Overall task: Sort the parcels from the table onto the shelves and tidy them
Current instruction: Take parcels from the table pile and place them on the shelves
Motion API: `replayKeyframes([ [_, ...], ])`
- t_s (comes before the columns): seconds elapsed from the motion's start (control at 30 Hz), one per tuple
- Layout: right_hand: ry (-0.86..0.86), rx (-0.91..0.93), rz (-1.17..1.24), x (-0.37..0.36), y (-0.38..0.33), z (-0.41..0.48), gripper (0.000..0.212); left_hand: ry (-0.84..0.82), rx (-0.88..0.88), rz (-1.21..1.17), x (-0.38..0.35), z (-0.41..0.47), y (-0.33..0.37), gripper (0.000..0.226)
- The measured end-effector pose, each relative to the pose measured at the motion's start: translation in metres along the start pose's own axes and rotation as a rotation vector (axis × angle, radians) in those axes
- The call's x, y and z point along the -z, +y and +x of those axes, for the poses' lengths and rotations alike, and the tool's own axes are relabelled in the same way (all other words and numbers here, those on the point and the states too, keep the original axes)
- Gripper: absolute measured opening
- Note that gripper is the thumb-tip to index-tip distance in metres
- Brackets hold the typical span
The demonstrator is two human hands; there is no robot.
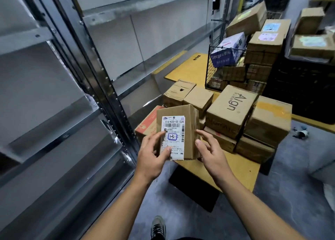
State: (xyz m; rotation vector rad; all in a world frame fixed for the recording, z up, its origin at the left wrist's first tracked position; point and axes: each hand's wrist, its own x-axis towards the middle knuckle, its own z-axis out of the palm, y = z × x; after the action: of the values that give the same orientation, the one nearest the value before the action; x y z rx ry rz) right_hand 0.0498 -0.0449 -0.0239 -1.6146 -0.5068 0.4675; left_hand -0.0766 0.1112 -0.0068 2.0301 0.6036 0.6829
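From the head camera, looking down, a small brown cardboard parcel (178,136) with a white printed label is held up in the middle of the frame, above the near edge of the yellow wooden table (235,169). The left hand (153,156) grips its left side, with the thumb on the label. The right hand (211,152) holds its right edge with bent fingers, and that grip looks looser. The label faces the person, so I think they are reading it to choose a place. The grey metal shelves (54,87) fill the left of the frame, and the ones in sight look bare. More brown cardboard boxes (230,111) are stacked on the table, right of the middle, and a black wire basket (226,67) full of boxes stands in the upper right. The parcel could slip and fall on the floor, because the right hand is not tight and nothing is under it. It could bump a shelf post when swung to the left. A quick look at the label could send it to the wrong shelf.
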Motion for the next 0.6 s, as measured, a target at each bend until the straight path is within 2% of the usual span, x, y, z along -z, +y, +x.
replayKeyframes([
  [0.13,-0.159,0.004,0.012,-0.022,-0.003,0.002,0.059,0.084,-0.005,0.049,0.018,-0.014,-0.004,0.048],
  [0.23,-0.229,0.005,0.053,-0.042,-0.007,0.0,0.065,0.135,0.003,0.089,0.033,-0.023,-0.008,0.047],
  [0.6,-0.407,0.052,0.166,-0.139,-0.034,-0.009,0.059,0.326,0.054,0.253,0.115,-0.065,-0.023,0.047],
])
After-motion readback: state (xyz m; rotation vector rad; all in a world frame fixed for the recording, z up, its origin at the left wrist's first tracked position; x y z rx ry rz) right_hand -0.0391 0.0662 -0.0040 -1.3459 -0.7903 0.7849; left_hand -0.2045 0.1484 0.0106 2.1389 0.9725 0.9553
